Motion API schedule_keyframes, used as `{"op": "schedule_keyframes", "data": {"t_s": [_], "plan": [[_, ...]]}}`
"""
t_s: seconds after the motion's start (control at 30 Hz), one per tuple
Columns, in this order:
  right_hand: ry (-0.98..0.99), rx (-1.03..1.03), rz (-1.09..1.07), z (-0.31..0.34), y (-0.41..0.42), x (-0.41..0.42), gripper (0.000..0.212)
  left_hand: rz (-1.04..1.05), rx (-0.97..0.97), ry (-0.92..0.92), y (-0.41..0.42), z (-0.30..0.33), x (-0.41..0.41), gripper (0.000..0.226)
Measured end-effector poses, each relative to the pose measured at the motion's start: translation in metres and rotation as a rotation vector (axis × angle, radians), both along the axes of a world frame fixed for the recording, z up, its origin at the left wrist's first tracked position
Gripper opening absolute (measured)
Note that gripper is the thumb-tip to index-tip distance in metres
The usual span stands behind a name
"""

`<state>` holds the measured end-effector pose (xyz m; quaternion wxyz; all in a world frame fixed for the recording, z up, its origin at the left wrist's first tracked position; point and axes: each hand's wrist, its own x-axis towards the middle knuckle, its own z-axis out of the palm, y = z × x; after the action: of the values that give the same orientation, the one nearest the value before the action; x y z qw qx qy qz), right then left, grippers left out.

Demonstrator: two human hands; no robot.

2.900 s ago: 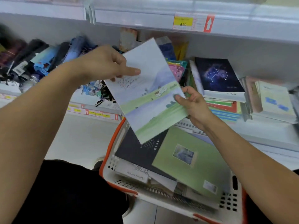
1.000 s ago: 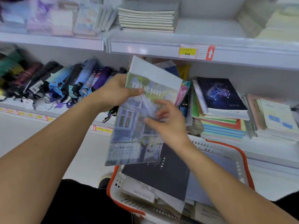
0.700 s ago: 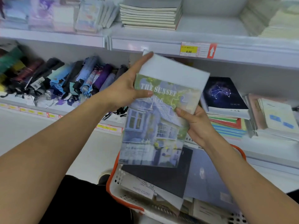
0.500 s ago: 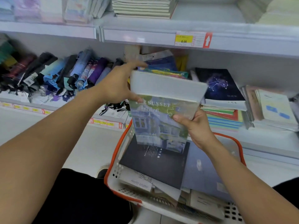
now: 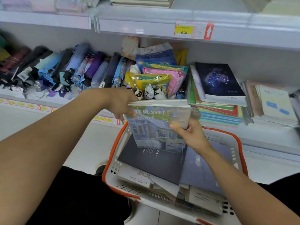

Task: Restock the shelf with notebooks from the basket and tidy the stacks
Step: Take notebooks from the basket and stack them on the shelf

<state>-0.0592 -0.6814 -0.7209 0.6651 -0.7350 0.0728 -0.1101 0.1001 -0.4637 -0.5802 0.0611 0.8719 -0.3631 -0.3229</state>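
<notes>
Ahead, plastic pouches (image 5: pixel 159 75) — umbrellas (image 5: pixel 78 69) left, starry notebook stack (image 5: pixel 217 88) right.

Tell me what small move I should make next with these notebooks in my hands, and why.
Probably carry the held notebooks right and forward onto the constellation-cover stack. Your left hand grips their top edge and your right hand pinches the lower right side, above the basket. That stack looks like the nearest notebook pile on the shelf.

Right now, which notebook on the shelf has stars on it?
The dark blue notebook on top of the colourful stack, right of the plastic packets. Its cover shows a white constellation; the notebooks beside it are pale.
</notes>
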Motion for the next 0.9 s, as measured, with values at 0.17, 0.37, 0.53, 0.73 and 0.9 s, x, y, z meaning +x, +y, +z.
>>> {"op": "schedule_keyframes", "data": {"t_s": [0.17,0.37,0.53,0.73,0.9], "plan": [[0.129,-0.04,0.034,-0.022,-0.002,-0.009,0.033,-0.017,-0.016,-0.004,-0.008,-0.008,-0.004,0.017],[0.205,-0.016,0.026,-0.026,-0.001,-0.01,0.026,-0.002,-0.089,0.037,-0.007,0.005,-0.003,0.017],[0.164,-0.031,0.05,0.007,0.006,0.003,0.022,0.157,-0.287,0.046,0.022,0.049,0.004,0.006],[-0.036,-0.036,0.018,0.087,0.028,0.024,0.023,0.658,-1.095,-0.135,0.043,0.082,0.007,0.029],[-0.246,0.127,-0.034,0.196,0.038,0.058,0.023,0.769,-1.223,-0.072,0.024,0.093,0.0,0.03]]}}
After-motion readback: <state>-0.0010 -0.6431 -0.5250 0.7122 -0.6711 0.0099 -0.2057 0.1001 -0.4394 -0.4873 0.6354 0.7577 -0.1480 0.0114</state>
